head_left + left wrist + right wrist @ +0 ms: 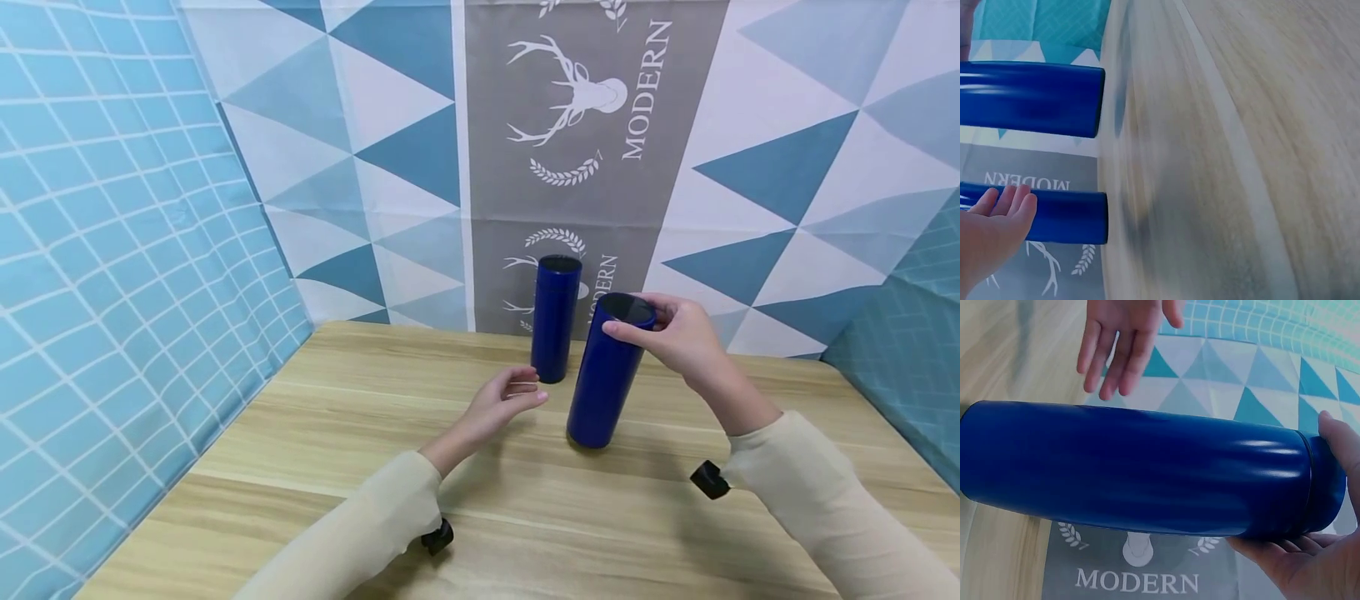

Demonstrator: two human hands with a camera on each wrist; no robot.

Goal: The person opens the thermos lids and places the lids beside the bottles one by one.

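The right hand (678,333) grasps the near bottle (603,383), a smooth, glossy blue cylinder with a dark flat top, by its upper end; the left hand (498,407) is released, its fingers loosely extended; just beyond it the far bottle (553,329), likewise blue and cylindrical, stands upright; beneath both hands spreads a streaky wood-grain bench (315,442); beyond them hangs a triangle-and-antler backdrop (405,75); leftward, a blue grid-patterned sheet (112,242).

The head view looks forward and down from above; sideways wrist views, the right nearest, share the held bottle (1147,469) and backdrop (502,200).
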